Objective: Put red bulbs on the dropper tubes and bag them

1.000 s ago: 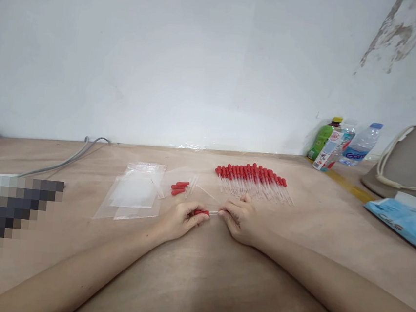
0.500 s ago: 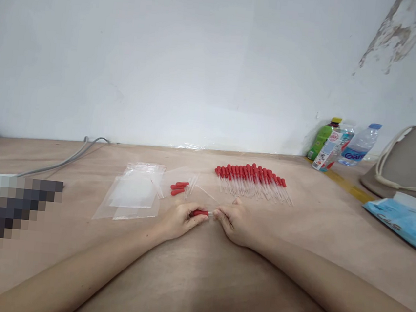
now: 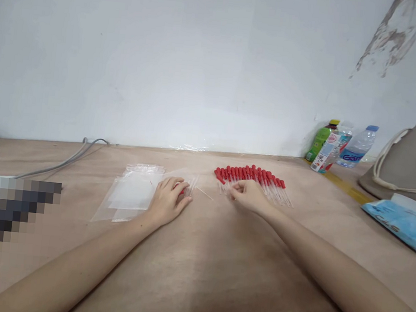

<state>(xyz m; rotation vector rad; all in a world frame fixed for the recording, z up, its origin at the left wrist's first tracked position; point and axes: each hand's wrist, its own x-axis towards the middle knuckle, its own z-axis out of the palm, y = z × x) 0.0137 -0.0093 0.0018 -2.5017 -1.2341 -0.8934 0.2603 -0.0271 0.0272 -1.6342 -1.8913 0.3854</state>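
Note:
My left hand (image 3: 167, 201) reaches over the loose red rubber bulbs (image 3: 180, 188), thumb apart from the stretched fingers and mostly covering them. Thin clear tubes (image 3: 191, 186) lie just right of its fingertips, with a single tube (image 3: 204, 194) further right. At the left end of a row of red-bulbed droppers (image 3: 250, 172), my right hand (image 3: 247, 195) pinches the clear tube of a dropper (image 3: 220, 178), whose bulb points up and left. The hand hides part of the row's tubes.
Clear plastic bags (image 3: 131, 192) lie left of my left hand. Grey cables (image 3: 71, 157) run along the far left. Bottles (image 3: 358, 146), a drink carton (image 3: 328, 150), a blue tissue pack (image 3: 400, 221) and a beige bag (image 3: 406, 160) stand or lie at the right.
My hands have moved apart. The right carried the dropper forward and right to the row; the left let go of the bulb and moved left to the loose bulbs.

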